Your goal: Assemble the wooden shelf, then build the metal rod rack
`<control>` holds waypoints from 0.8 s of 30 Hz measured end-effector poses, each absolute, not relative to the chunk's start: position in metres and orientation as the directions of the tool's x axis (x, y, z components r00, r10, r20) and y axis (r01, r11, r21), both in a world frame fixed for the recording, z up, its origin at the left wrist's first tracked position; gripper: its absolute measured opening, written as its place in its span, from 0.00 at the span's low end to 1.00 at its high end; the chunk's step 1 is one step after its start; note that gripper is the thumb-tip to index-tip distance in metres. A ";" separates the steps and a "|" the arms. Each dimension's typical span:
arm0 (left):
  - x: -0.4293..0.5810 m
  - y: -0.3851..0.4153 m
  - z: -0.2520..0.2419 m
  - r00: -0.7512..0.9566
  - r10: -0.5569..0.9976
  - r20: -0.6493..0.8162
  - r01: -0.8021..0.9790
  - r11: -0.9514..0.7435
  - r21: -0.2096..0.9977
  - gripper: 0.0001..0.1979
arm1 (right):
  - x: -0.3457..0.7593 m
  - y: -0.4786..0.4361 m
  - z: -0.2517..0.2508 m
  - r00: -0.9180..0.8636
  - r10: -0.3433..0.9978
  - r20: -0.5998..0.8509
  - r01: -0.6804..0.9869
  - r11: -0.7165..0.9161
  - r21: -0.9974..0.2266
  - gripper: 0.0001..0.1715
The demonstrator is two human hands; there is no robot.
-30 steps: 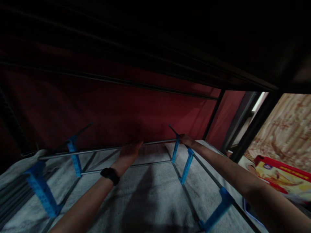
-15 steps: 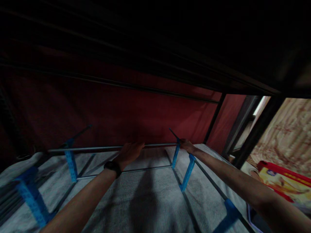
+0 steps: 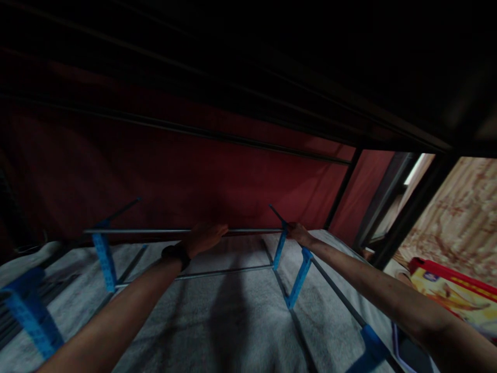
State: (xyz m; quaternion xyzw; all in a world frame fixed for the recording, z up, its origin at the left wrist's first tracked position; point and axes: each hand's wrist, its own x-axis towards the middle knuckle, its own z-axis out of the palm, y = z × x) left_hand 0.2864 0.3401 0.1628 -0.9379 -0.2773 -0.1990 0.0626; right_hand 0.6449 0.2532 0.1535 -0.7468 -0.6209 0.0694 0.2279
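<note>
A frame of thin metal rods and blue plastic brackets stands on a pale cloth. My left hand [image 3: 205, 238], with a black band [image 3: 176, 255] at the wrist, is closed around the far upper metal rod [image 3: 147, 231] near its middle. At that rod's right end, my right hand [image 3: 298, 233] grips the top of a blue bracket [image 3: 280, 248]; its fingertips are partly hidden. Another blue bracket [image 3: 104, 261] carries the rod's left end. Nearer to me on the right stands a further blue bracket [image 3: 300, 280], joined to a long side rod [image 3: 337, 292].
A dark red cloth [image 3: 194, 181] hangs behind. Dark metal bars [image 3: 233, 139] and a dark surface lie low overhead. A dark post [image 3: 411, 207] rises at right, beside a red and yellow packet [image 3: 454, 292]. Pale cloth [image 3: 267, 321] covers the surface below.
The left part of the frame has shifted left in the picture, and the far rod's left end sits higher. My left hand has moved slightly left with the rod. My right hand stays put.
</note>
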 end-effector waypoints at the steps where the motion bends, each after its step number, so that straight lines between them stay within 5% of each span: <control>1: 0.287 0.341 0.163 0.776 0.495 0.390 0.539 -0.842 -0.006 0.15 | 0.647 0.254 0.153 0.219 0.959 0.179 0.899 -0.127 -0.419 0.07; 16: 0.296 0.353 0.163 0.791 0.514 0.332 0.550 -0.835 -0.017 0.15 | 0.647 0.256 0.158 0.215 0.954 0.209 0.933 -0.137 -0.334 0.01; 24: 0.286 0.326 0.183 0.723 0.584 0.367 0.634 -0.773 -0.019 0.20 | 0.627 0.234 0.175 0.141 0.947 0.287 0.961 -0.060 -0.271 0.12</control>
